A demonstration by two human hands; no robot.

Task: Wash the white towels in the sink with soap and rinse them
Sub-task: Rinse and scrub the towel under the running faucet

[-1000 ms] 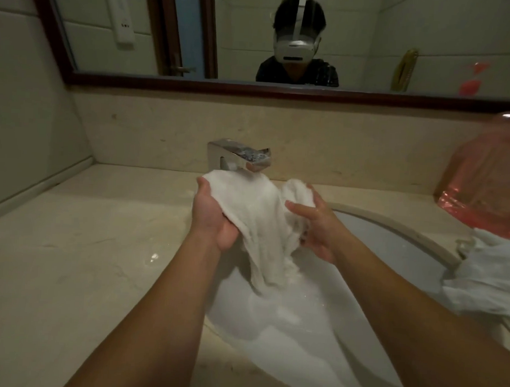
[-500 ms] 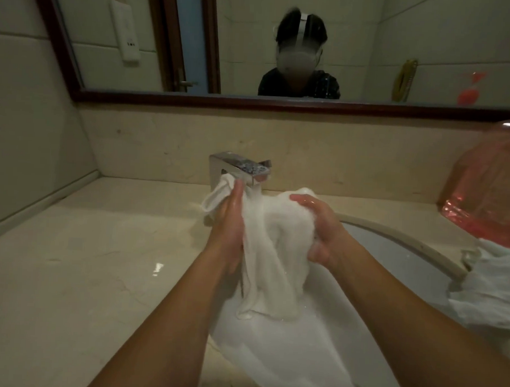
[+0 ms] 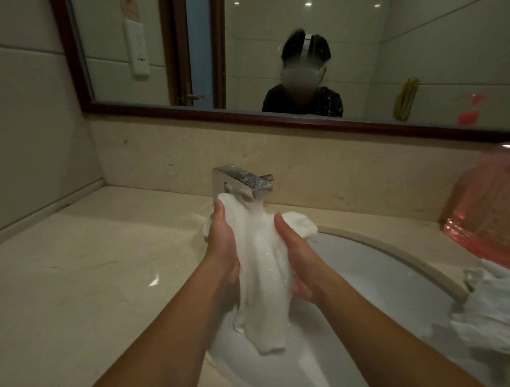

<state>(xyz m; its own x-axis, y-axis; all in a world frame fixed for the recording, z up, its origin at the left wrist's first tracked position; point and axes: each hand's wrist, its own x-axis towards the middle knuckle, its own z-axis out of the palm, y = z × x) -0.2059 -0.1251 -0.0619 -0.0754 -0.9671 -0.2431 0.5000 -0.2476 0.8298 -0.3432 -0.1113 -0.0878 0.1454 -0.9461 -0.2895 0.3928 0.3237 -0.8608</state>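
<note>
White towel [image 3: 259,269], wet cotton, one piece: held upright between both hands directly under the faucet [image 3: 242,181], lower end hanging down into the sink [image 3: 391,257]. Water runs from the spout onto the top fold of the cloth.

Left hand [image 3: 222,244]: pressed against the left side of the towel, fingers extended upward along the cloth, thumb side hidden behind it; whether it grips or only presses cannot be told.

Right hand [image 3: 295,253]: palm against the right side, fingers curled round a bunched fold of the towel, holding it.

Sink: white oval basin set into the beige stone counter [image 3: 83,273], bowl wet, no standing water discernible.

Second white cloth [image 3: 488,306]: crumpled heap lying on the basin's right rim and counter, apart from both hands. Probably another towel of the batch; whether washed or waiting cannot be told.

Pink translucent container [image 3: 489,209]: stands on the counter behind that heap, against the backsplash.

Mirror [image 3: 283,48]: dark wooden frame, above the backsplash; reflects a person in a dark top, a door and a wall switch.

Status, as judged: one towel is under running water, consistent with rinsing or wetting; no soap bar, bottle or clear lather is visible, so the soaping stage cannot be confirmed. At least the second cloth likely remains to be handled, and wringing is not yet done.
</note>
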